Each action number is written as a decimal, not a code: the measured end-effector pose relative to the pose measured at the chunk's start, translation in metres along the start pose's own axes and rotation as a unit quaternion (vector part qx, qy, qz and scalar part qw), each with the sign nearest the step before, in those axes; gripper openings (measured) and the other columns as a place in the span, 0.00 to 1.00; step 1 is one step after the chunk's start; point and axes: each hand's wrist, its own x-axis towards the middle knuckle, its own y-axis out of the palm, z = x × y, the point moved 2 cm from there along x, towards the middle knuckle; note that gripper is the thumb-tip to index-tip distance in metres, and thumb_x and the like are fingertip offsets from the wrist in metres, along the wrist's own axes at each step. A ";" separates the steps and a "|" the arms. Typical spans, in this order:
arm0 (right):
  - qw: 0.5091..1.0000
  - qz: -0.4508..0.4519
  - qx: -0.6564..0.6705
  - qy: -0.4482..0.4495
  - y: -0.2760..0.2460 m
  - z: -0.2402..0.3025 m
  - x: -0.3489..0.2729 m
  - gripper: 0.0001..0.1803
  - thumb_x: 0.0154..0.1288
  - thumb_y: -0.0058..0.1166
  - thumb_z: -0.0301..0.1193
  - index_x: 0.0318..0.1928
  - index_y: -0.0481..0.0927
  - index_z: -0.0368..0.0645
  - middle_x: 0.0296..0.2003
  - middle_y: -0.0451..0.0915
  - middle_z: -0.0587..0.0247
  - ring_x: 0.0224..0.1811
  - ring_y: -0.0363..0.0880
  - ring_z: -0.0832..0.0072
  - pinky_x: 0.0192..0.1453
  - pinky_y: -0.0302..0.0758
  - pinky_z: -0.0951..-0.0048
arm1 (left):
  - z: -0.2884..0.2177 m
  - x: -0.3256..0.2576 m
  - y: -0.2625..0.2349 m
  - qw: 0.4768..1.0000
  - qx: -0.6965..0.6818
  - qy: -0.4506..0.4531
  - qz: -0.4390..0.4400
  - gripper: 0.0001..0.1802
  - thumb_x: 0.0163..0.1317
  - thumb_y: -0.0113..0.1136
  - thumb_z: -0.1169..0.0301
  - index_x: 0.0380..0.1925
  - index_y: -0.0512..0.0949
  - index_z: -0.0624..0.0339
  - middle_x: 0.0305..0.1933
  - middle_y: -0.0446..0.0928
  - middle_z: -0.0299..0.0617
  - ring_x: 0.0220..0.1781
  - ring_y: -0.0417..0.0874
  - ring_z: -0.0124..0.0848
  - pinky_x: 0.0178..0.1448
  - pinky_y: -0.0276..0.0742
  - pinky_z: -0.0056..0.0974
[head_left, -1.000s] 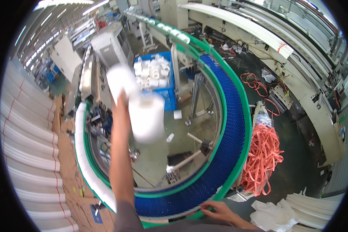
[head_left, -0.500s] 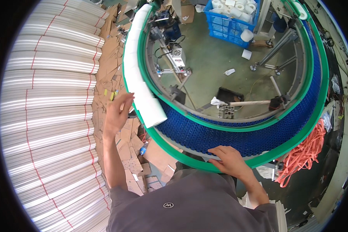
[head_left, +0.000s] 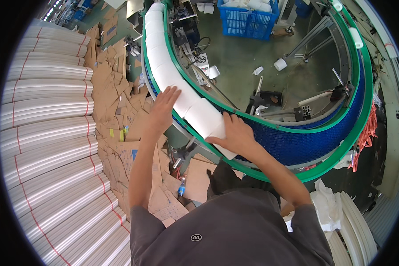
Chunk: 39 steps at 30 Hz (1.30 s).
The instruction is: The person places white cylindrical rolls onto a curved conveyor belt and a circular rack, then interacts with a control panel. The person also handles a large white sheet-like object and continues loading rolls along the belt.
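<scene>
A row of white toilet paper rolls (head_left: pixel 164 66) lies end to end along the left arm of a curved conveyor with green side rails (head_left: pixel 317 175) and a blue mesh belt (head_left: pixel 288 144). My left hand (head_left: pixel 164 108) rests on the row's outer side, fingers stretched out over the rolls. At the near end, my right hand (head_left: pixel 239 135) spans the last toilet paper roll (head_left: pixel 205 117), thumb on the outer side and fingertips on the inner. A white piece (head_left: pixel 228 150) sticks out below that thumb; its kind is partly hidden by the hand.
Tied stacks of long white sheets (head_left: pixel 53 137) line the left side. Flattened cardboard (head_left: pixel 115 97) covers the floor beside them. Inside the curve stand a blue crate (head_left: pixel 248 22) of rolls and metal supports. Two rolls (head_left: pixel 355 37) sit on the conveyor's right arm.
Both hands have come onto the row: the left moved in from beside the rail, the right left the near rail for the last roll. The row now reaches further along the belt. The view shifted.
</scene>
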 end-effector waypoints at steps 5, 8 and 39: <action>0.994 0.042 0.053 0.088 0.014 0.022 0.034 0.50 0.44 0.67 0.64 0.51 0.74 0.29 0.47 0.80 0.40 0.53 0.81 0.52 0.51 0.80 0.56 | 0.020 0.019 0.002 0.982 0.101 0.142 0.076 0.46 0.49 0.57 0.90 0.71 0.64 0.49 0.78 0.58 0.45 0.79 0.58 0.48 0.80 0.59 0.49; 0.991 0.008 0.129 0.046 -0.010 0.008 -0.003 0.49 0.42 0.70 0.60 0.56 0.75 0.33 0.49 0.81 0.39 0.53 0.82 0.52 0.57 0.77 0.59 | 0.036 0.026 0.012 0.969 0.109 0.200 0.095 0.52 0.46 0.59 0.88 0.74 0.60 0.44 0.78 0.56 0.51 0.80 0.56 0.50 0.80 0.59 0.50; 0.953 -0.024 0.245 0.174 0.032 0.065 0.065 0.28 0.70 0.55 0.53 0.39 0.84 0.35 0.33 0.84 0.49 0.38 0.85 0.56 0.44 0.80 0.62 | 0.069 0.055 0.009 0.933 -0.099 0.319 0.135 0.42 0.49 0.63 0.82 0.69 0.67 0.49 0.74 0.62 0.52 0.78 0.60 0.50 0.80 0.55 0.56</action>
